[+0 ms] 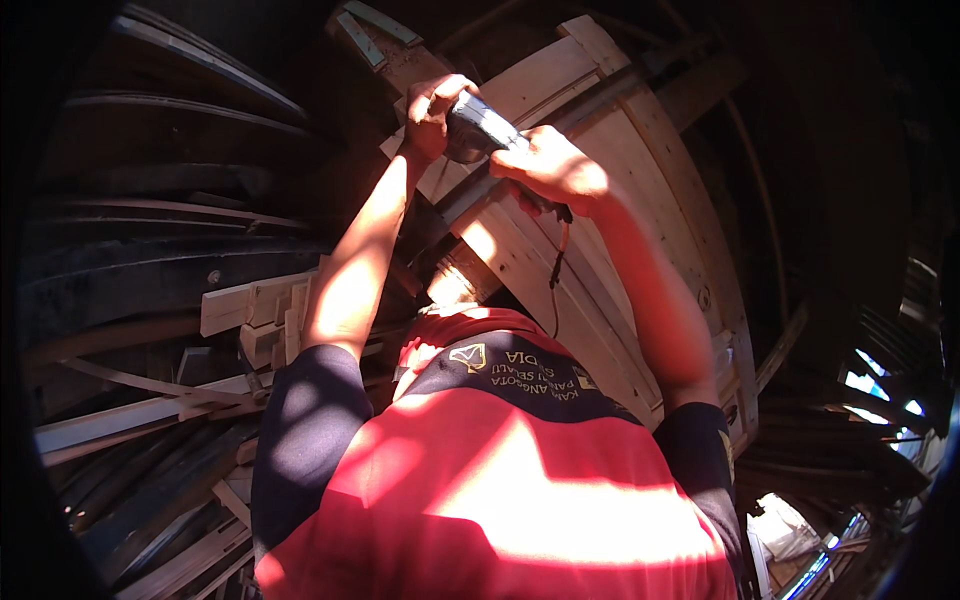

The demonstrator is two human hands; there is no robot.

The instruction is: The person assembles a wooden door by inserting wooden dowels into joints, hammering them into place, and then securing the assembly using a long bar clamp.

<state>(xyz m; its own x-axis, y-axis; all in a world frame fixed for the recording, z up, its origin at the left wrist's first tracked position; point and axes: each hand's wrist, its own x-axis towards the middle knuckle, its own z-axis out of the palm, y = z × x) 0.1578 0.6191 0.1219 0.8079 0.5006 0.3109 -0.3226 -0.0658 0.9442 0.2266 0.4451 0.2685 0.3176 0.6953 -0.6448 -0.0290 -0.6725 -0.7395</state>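
Both my arms reach out ahead over pale woodwork. A corded power tool [486, 122] with a grey body lies between my hands; its exact kind does not show. My left hand [430, 112] is closed around its far left end. Nearer and to the right, my right hand [552, 168] grips its rear part, fingers wrapped round it. A thin cord [556, 268] hangs from the tool's rear. Beneath lies a large pale wooden panel [640, 215] with long rails along its edges. Whether the tool touches the wood, I cannot tell.
Short pale wood offcuts [245, 305] are stacked to the left of my left arm. Long dark boards [130, 265] fill the left side. Beyond my left hand is a board with greenish strips [365, 40]. White crumpled material [785, 530] lies at the lower right.
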